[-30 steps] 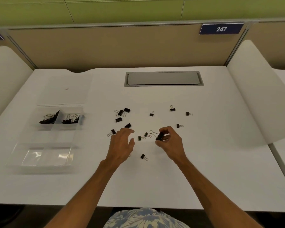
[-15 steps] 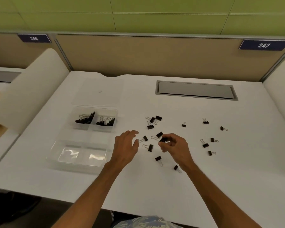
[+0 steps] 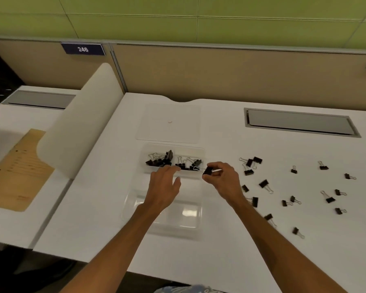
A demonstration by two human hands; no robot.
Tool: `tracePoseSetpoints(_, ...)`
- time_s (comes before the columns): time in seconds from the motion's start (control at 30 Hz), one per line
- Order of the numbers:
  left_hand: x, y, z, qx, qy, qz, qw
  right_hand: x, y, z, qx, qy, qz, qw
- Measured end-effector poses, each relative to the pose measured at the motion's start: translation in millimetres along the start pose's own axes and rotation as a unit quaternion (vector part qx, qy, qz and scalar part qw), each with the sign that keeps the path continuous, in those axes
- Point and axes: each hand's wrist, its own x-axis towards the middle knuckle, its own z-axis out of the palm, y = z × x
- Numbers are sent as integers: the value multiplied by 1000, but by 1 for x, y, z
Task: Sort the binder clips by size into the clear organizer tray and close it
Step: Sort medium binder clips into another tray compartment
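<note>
The clear organizer tray (image 3: 133,203) lies on the white desk. Its two far compartments hold black binder clips: larger ones on the left (image 3: 162,159), smaller ones on the right (image 3: 189,164). My right hand (image 3: 222,179) pinches one black binder clip (image 3: 208,171) just over the tray's right edge, beside the right far compartment. My left hand (image 3: 163,187) hovers over the tray's middle with fingers spread and nothing in it. Several loose binder clips (image 3: 264,183) lie scattered on the desk to the right.
The tray's clear lid (image 3: 169,123) lies flat behind the tray. A grey cable hatch (image 3: 300,123) is set into the desk at the back right. A white curved divider (image 3: 80,123) stands at the left, with a neighbouring desk and brown paper (image 3: 15,168) beyond.
Both hands have moved left from the scattered clips to above the tray, the right one carrying a binder clip. The view has swung left with them.
</note>
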Motion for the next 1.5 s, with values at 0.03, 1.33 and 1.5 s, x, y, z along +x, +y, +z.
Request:
tracePoseSetpoints(0.03,3,-7,-4,3,-6,6,1000,6,-4,9,-12,0,-1,1000)
tracePoseSetpoints(1.33,60,16,39,-38,-93,159,982,8,24,-7,-146,136,-70,977)
tracePoseSetpoints(1.5,52,46,59,-48,-101,178,978,-9,47,-45,-141,151,-46,977)
